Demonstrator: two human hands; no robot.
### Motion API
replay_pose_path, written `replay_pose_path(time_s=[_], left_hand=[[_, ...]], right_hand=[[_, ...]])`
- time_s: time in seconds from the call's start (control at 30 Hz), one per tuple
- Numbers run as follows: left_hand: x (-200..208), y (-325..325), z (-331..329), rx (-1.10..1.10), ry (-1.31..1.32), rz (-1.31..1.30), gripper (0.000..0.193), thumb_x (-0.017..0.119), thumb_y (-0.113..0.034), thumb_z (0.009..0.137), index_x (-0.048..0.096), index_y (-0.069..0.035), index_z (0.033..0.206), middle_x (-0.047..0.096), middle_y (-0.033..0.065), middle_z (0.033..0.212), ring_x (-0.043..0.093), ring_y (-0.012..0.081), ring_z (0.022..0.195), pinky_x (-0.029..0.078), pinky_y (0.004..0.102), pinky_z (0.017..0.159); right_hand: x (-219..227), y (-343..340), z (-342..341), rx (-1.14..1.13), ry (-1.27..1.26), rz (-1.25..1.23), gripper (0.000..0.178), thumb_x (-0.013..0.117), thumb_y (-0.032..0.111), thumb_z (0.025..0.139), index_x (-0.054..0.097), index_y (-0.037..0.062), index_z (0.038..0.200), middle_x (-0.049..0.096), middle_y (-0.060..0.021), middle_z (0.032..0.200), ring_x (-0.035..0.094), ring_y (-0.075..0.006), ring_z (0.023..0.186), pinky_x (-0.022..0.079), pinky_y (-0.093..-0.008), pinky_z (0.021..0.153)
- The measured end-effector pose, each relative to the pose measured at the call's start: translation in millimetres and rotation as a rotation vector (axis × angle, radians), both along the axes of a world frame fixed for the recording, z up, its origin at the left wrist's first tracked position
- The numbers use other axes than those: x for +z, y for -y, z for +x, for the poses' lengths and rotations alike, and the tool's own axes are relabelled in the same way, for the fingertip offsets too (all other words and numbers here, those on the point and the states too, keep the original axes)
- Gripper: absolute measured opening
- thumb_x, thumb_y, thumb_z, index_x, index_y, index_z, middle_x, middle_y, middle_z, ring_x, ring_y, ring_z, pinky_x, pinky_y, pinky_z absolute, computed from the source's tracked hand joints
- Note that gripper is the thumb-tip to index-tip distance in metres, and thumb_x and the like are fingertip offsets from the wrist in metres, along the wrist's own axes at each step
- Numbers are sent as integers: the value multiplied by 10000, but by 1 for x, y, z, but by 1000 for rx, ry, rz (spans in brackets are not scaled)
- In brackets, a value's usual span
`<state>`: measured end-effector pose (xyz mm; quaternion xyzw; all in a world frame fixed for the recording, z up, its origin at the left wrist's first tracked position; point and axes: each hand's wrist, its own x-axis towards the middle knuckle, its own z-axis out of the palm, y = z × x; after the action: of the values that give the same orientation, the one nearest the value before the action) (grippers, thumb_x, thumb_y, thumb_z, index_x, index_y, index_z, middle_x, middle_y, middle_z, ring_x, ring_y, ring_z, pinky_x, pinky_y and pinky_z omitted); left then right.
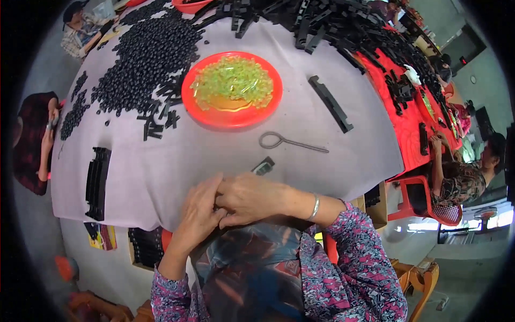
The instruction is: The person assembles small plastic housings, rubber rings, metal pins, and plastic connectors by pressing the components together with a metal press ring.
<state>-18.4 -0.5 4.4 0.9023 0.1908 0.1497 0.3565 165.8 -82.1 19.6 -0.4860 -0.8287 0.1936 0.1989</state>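
Black plastic part (263,166), small & oblong, pokes out just beyond the fingertips at the near edge of the table (161,182); only its far end shows, the rest hidden by the hands. L hand (198,212) and R hand (249,198) are pressed together over it, fingers curled and overlapping, R lying partly across L; whether either hand truly pinches the part cannot be told from this view. Silver bangle (315,206) sits on the R wrist.

Handling, judged from look only: part appears rigid moulded plastic, light, smooth-faced, so prob. a bit slippery but not fragile; best held by its long side edges near the middle, thumb opposite forefinger, leaving the end free.

Surroundings: grey cloth covers the table. Metal pin w/ looped end (287,141) lies just beyond the part, apart from both hands. Orange-red plate (214,115) further back holds a heap of pale green translucent pieces (232,80). Long black strip (330,103) lies to the R of the plate. Black beads/pellets (145,59) spread over the far L; stacked black ribbed pieces (97,183) stand near the L edge. Tangle of black strips (327,24) fills the far side. Other people sit at L & R rims, e.g. a person at the red-covered table (413,134), working w/ own hands, well apart
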Motion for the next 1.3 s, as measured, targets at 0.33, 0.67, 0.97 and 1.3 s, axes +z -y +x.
replay_pose_path(time_s=[0.33, 0.67, 0.97, 1.3], left_hand=[[-5, -1, -4, 28, 48, -5, 715, 740, -56, 755, 467, -16, 1414, 576, 248, 1310, 522, 423, 1249, 416, 467, 1054], [26, -26, -46, 283, 23, -4, 447, 751, -93, 796, 629, 3, 1215, 639, 189, 1099, 605, 400, 1056, 497, 416, 899], [7, -86, -105, 870, 153, 485, 412, 743, -88, 767, 651, 10, 1156, 610, 194, 938, 625, 390, 871, 506, 428, 765], [-28, -114, -157, 1066, -80, 635, 438, 768, -178, 746, 679, -69, 1161, 585, 70, 992, 584, 273, 976, 414, 420, 865]], right_hand=[[18, 4, -4, -73, -76, 66, 252, 747, 290, 792, 692, 52, 855, 628, -107, 899, 642, -291, 818, 520, -407, 656], [5, 39, 27, -518, -338, 350, 94, 749, 63, 801, 676, 21, 760, 558, -85, 623, 525, -193, 531, 411, -327, 487], [-9, 30, 19, -616, -310, 215, 85, 728, 54, 826, 677, 15, 770, 579, -96, 650, 545, -224, 567, 424, -332, 529], [-13, 29, 20, -596, -228, 90, 126, 724, 114, 844, 687, 3, 797, 580, -129, 681, 570, -276, 614, 435, -366, 552]])
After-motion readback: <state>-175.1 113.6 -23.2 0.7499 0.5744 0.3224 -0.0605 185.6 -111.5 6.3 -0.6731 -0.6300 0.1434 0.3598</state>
